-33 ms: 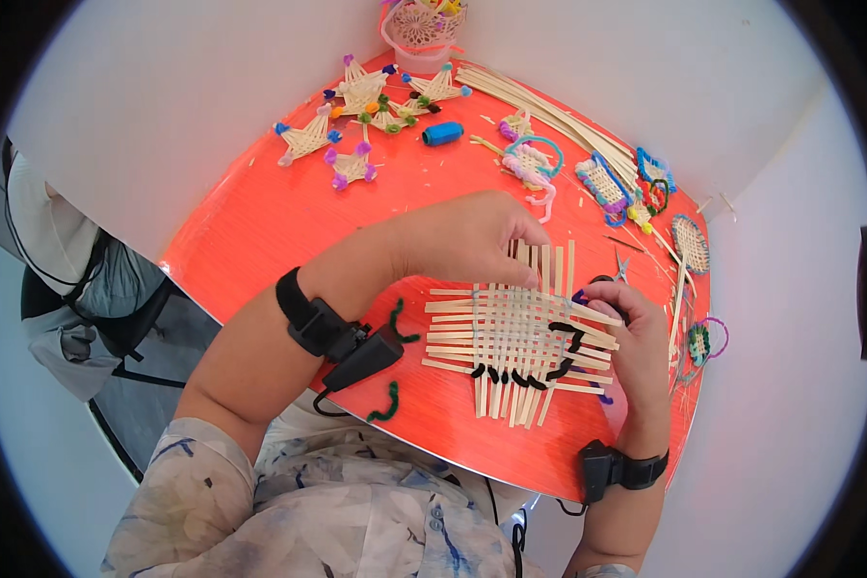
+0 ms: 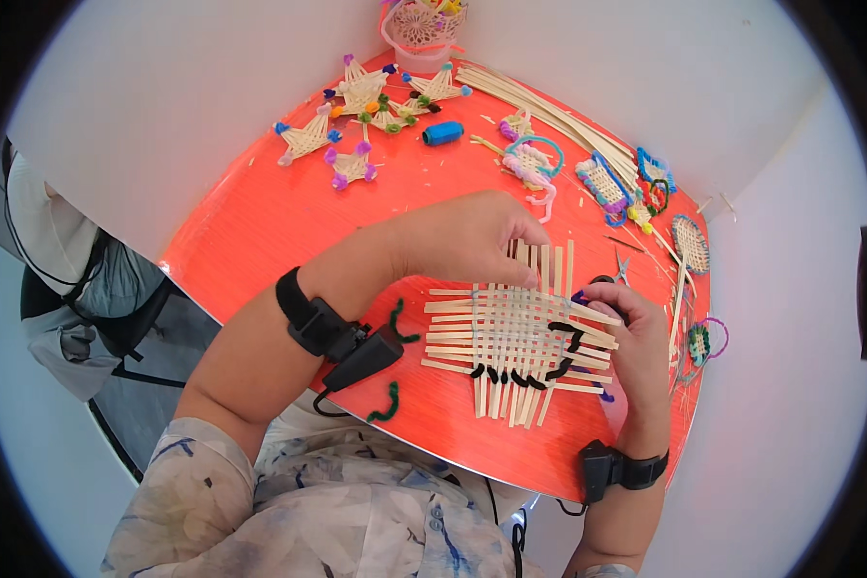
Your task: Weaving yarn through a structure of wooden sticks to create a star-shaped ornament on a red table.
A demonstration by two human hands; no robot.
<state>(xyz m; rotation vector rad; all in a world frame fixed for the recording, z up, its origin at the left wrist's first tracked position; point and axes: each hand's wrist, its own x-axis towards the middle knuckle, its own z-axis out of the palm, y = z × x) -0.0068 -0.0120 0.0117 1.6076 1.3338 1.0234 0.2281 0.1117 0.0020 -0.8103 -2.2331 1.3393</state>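
A square mat woven from pale flat strips hangs between my hands above the near part of the red table, strip ends sticking out on all sides. Fuzzy black chenille stem weaves in and out along its lower edge and up its right side. My left hand reaches over from the left, fingers closed on the strip ends at the mat's far edge. At the right edge, my right hand grips the mat, thumb and fingers bent around the strip ends; its fingertips are partly hidden.
Dark green chenille pieces lie near the front edge. Behind my hands are woven stars, a blue thread spool, loose strips, small woven pieces and scissors. A pink basket stands in the far corner by white partitions.
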